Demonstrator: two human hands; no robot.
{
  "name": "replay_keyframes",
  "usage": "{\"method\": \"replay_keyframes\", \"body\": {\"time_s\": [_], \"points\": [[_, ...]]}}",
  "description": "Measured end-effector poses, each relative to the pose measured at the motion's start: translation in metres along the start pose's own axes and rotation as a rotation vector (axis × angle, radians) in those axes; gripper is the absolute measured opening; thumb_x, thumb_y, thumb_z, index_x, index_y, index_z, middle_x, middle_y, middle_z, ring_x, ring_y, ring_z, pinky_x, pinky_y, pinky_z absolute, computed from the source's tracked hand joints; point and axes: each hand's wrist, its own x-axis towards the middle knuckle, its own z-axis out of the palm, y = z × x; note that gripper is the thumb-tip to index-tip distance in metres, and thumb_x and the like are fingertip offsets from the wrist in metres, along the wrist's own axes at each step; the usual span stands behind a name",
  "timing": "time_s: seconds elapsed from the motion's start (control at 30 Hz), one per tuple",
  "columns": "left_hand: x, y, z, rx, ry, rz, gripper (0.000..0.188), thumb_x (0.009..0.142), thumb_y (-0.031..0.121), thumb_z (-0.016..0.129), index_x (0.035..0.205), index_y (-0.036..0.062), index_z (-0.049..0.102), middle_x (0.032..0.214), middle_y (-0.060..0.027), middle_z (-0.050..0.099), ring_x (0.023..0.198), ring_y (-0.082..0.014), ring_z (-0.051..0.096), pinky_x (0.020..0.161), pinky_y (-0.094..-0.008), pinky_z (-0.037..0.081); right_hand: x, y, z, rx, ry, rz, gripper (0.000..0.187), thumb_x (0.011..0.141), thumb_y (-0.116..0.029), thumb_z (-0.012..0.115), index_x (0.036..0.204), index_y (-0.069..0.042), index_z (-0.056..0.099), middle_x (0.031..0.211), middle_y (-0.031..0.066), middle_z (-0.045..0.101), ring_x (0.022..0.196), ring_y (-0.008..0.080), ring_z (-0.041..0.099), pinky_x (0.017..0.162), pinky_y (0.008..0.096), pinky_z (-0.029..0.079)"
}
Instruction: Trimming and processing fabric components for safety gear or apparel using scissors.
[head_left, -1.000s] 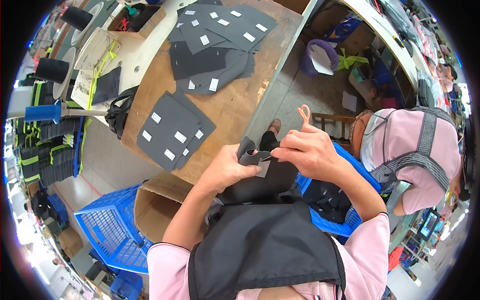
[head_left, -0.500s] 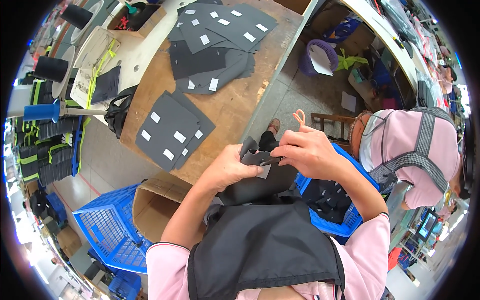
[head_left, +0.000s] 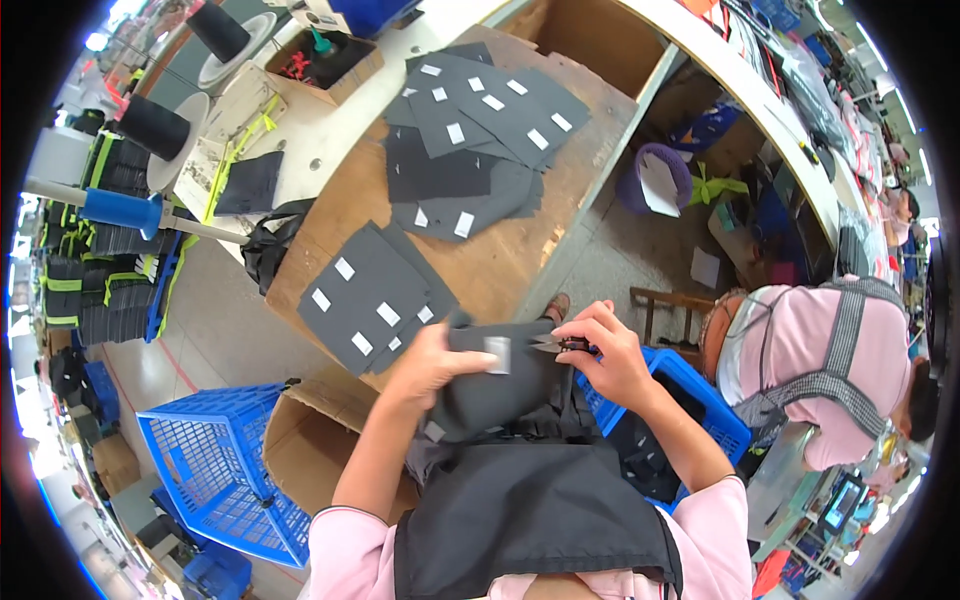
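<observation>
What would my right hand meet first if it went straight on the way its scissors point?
Probably the dark cloth in your left hand, toward its white label; the scissors appear over or against that cloth, though depth is unclear.

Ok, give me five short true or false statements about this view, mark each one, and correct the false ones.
1. The left hand holds a dark grey fabric piece. True.
2. The right hand is empty. False: it holds small snips.
3. A pale label shows on the held fabric piece. True.
4. The purple basket stands on the wooden table. False: it is off the table, to its right in the picture.
5. An open cardboard box is beside the blue crate at the left. True.
</observation>
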Motion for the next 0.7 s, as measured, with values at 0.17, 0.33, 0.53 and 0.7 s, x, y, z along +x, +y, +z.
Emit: {"method": "replay_keyframes", "body": {"time_s": [0.17,0.33,0.53,0.7], "points": [[0.003,-0.015,-0.124,-0.032,0.559,0.301,0.071,0.064,0.016,0.077,0.123,0.0020,0.041,0.112,-0.0141,0.051,0.100,-0.0240,0.053,0.087,-0.0359,0.044,0.033,0.044,0.025,0.137,0.018,0.474,0.031,0.068,-0.010,0.071,0.097,-0.006,0.058,0.083,0.0049,0.052,0.072,0.0157,0.055,0.064,0.0311,0.044],[0.018,-0.049,-0.148,0.936,1.365,0.250,0.093,0.067,0.023,0.075,0.141,0.0117,0.020,0.146,-0.0191,0.014,0.134,-0.0360,0.016,0.106,-0.0508,0.019,0.116,0.087,0.051,-0.033,0.097,0.601,0.036,0.070,-0.017,0.072,0.101,-0.007,0.057,0.071,0.0032,0.049,0.061,0.0175,0.047,0.056,0.0315,0.040],[0.051,-0.080,-0.114,1.391,1.019,0.351,0.066,0.078,0.035,0.062,0.133,0.0096,0.038,0.146,-0.0185,0.018,0.134,-0.0370,0.017,0.105,-0.0525,0.018,0.193,0.158,0.064,-0.526,0.087,0.428,0.043,0.073,-0.021,0.067,0.110,-0.007,0.049,0.102,0.0144,0.054,0.083,0.0372,0.061,0.068,0.0456,0.050],[0.057,-0.078,-0.116,1.440,1.073,0.417,0.058,0.081,0.035,0.057,0.132,0.0117,0.040,0.145,-0.0179,0.022,0.133,-0.0355,0.020,0.104,-0.0554,0.015,0.204,0.189,0.072,-0.707,-0.073,0.247,0.039,0.072,-0.017,0.067,0.106,-0.008,0.052,0.098,0.0108,0.053,0.075,0.0324,0.062,0.064,0.0410,0.051]]}}
